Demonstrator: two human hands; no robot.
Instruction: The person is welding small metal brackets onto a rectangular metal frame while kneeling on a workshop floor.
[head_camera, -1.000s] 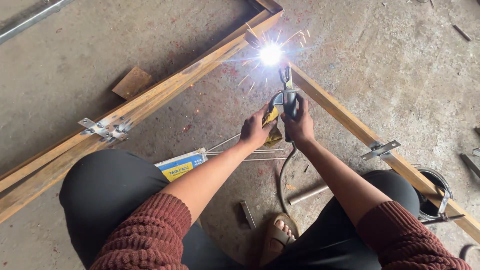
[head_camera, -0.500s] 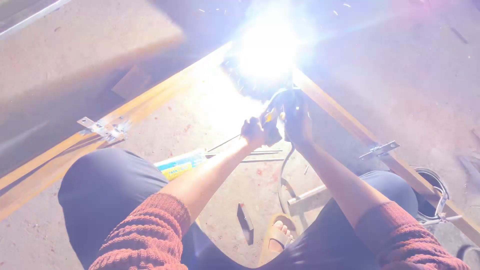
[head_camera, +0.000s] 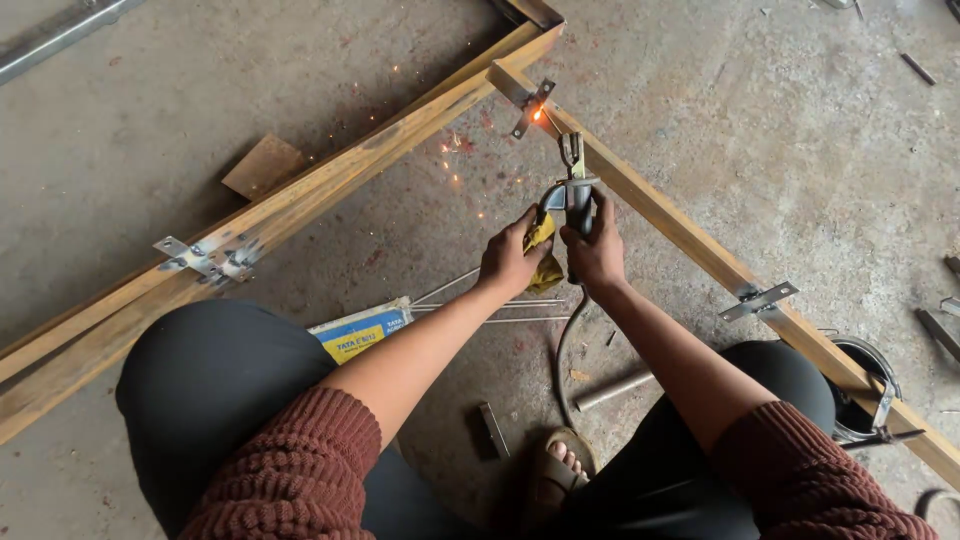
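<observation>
Floor: grey concrete (head_camera: 780, 130), scattered scraps.
Frame: 2 tan metal bars (head_camera: 330, 185) meeting at far corner.
Left hand (head_camera: 512, 255): closed on yellow cloth (head_camera: 543, 240).
Right hand (head_camera: 597, 252): gripping electrode holder (head_camera: 572, 185); glowing tip on bracket (head_camera: 531, 106) at far bar, near the corner.

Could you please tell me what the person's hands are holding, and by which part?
Both hands, left hand and right hand, grip the handle of a welding electrode holder; the left also holds a yellow cloth against it.

Colours at the weld

A yellow rag (head_camera: 543, 250), grey holder (head_camera: 573, 190), orange spark (head_camera: 537, 114), tan frame (head_camera: 330, 175) and maroon ribbed sleeves (head_camera: 290, 470) are seen.
</observation>
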